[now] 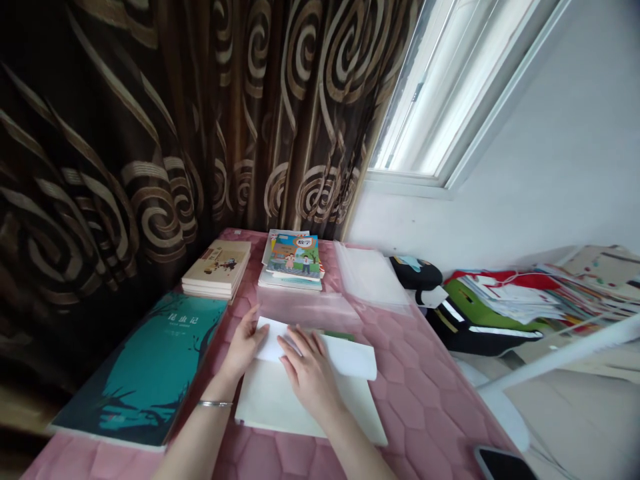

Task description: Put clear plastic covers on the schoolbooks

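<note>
A pale book (300,407) lies on the pink quilted cloth in front of me, with a white paper flap (350,359) folded across its far part. At the flap's left end, my left hand (247,343) grips the edge, thumb on top and the other fingers partly hidden at the side. My right hand (310,373) rests flat on the flap and book, fingers stretched out and empty. A strip of green (337,335) shows just beyond the flap. Clear plastic film (305,307) spreads behind the book.
A large teal book (150,367) lies left, near a beige book stack (217,267). Further back are textbooks (293,257) and clear plastic sheets (373,277). A phone (503,463) sits at the near right edge. Bags and papers (495,307) lie beyond the right side.
</note>
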